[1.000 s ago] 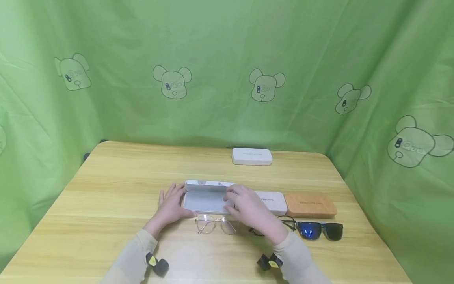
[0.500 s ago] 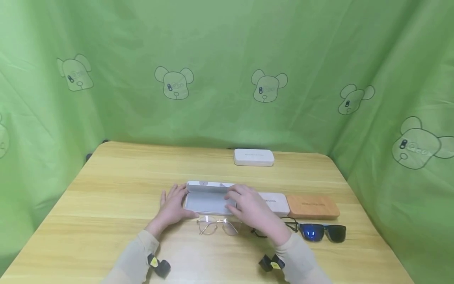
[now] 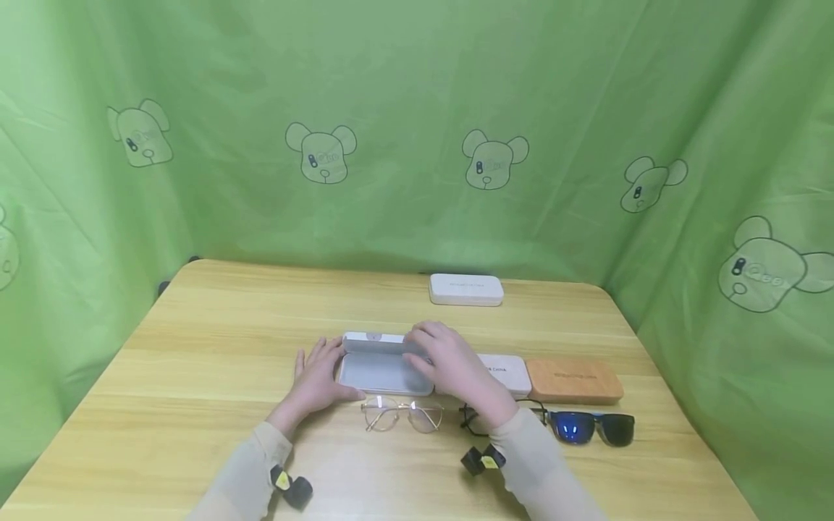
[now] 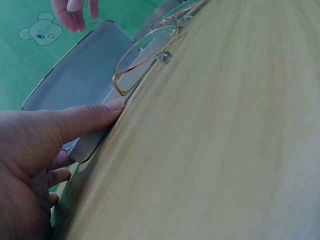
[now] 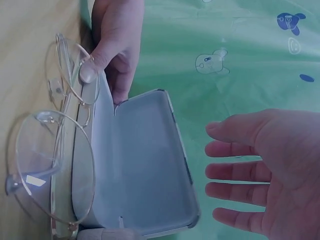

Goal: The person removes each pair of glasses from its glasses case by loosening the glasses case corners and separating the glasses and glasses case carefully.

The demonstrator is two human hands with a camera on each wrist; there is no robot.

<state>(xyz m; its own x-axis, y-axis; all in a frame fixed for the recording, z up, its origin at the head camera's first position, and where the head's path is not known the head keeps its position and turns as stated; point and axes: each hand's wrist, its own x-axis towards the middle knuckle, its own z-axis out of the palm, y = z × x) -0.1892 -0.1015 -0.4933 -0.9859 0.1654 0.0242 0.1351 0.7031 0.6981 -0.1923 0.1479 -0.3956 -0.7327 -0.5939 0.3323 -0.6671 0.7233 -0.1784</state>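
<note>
An opened glasses case (image 3: pixel 383 373) with a grey lining lies mid-table, its lid tilted up at the back. My left hand (image 3: pixel 317 383) holds the case's left end, thumb along the front edge and fingers round the side, as the left wrist view also shows. Over the right end of the lid hovers my right hand (image 3: pixel 452 365); in the right wrist view its fingers (image 5: pixel 235 171) are extended, apart from the lid, with nothing in them. Just in front of the case rest gold-rimmed eyeglasses (image 3: pixel 384 417), folded, lenses toward the case.
To the right stand a closed white glasses case (image 3: pixel 508 373) and an orange-brown one (image 3: pixel 573 380). Black-framed glasses (image 3: pixel 474 427), partly behind my right wrist, and blue-lensed sunglasses (image 3: pixel 576 427) lie before them. Another white case (image 3: pixel 465 289) sits near the back edge.
My right hand has lifted slightly and shifted back and left, from over the case's right end up to the lid. The left hand keeps its hold on the case.
</note>
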